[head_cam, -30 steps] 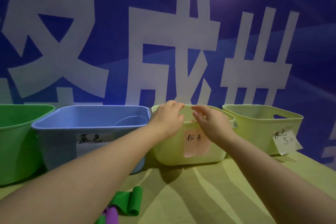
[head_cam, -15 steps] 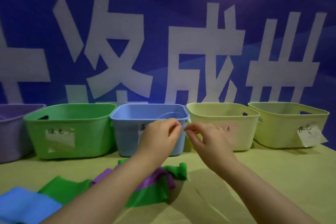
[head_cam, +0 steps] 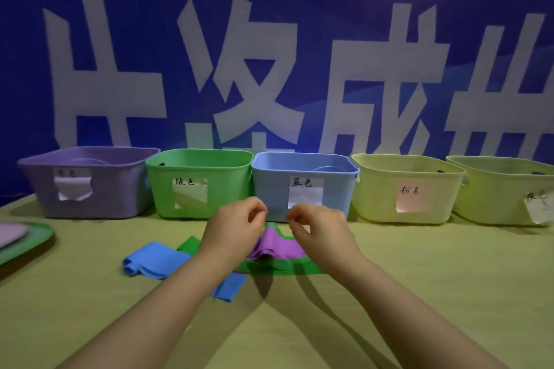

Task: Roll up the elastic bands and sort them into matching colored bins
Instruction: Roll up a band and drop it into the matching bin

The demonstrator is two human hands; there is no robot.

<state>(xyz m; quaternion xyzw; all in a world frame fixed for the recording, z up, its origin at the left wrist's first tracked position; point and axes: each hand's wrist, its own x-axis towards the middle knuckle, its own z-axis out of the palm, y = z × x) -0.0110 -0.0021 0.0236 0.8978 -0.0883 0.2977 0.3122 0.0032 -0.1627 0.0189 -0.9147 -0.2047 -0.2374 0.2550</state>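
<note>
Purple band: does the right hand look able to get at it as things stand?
Probably yes. The right hand hovers close by the purple band, which lies uppermost on the green band with nothing over it. The left hand hides only its left edge.

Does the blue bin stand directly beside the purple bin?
No, the green bin stands between the purple bin and the blue bin in the row.

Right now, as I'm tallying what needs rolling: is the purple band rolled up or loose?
Loose, not rolled: the purple band lies bunched and spread atop the green band on the table.
</note>
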